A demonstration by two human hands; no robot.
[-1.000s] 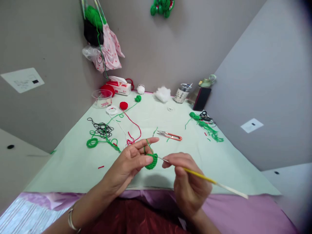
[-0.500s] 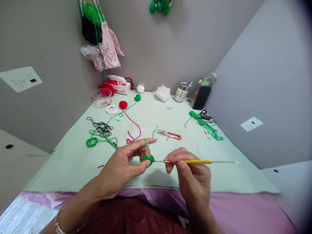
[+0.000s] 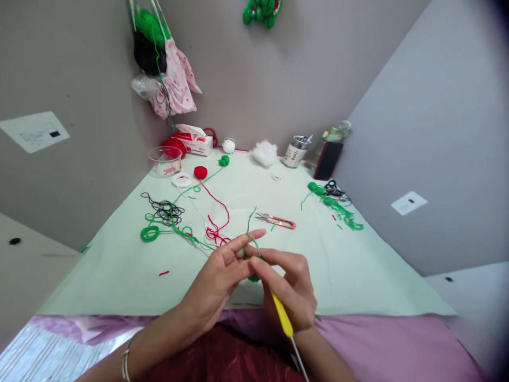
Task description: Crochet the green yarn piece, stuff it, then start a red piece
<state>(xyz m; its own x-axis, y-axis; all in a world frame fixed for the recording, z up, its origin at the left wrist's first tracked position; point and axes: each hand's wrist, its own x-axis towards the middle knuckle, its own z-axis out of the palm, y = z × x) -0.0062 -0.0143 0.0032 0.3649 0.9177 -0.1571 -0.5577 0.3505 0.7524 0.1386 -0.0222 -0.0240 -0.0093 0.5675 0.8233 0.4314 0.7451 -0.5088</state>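
Just above the front of the table, my left hand (image 3: pixel 220 273) pinches a small green crochet piece (image 3: pixel 253 277), mostly hidden behind the fingers. Green yarn runs over its raised index finger. Close against it, my right hand (image 3: pixel 292 281) is closed around a crochet hook (image 3: pixel 282 313) with a yellow grip. The hook's metal shaft slants down toward my lap, and its working tip is hidden by the fingers. Beyond the hands lie orange-handled thread snips (image 3: pixel 276 220) and a tangle of red yarn (image 3: pixel 217 233).
Tangled black cord (image 3: pixel 165 211) and a green yarn coil (image 3: pixel 150 233) lie at left. A red yarn ball (image 3: pixel 201 172), white stuffing (image 3: pixel 265 153), a pen holder (image 3: pixel 295 152) and a phone (image 3: pixel 328 160) are at the back. Green crochet pieces (image 3: pixel 342 209) lie at right.
My right hand has moved left to meet my left hand, turning the hook from level to steeply slanted. The left hand and green piece have shifted slightly right.
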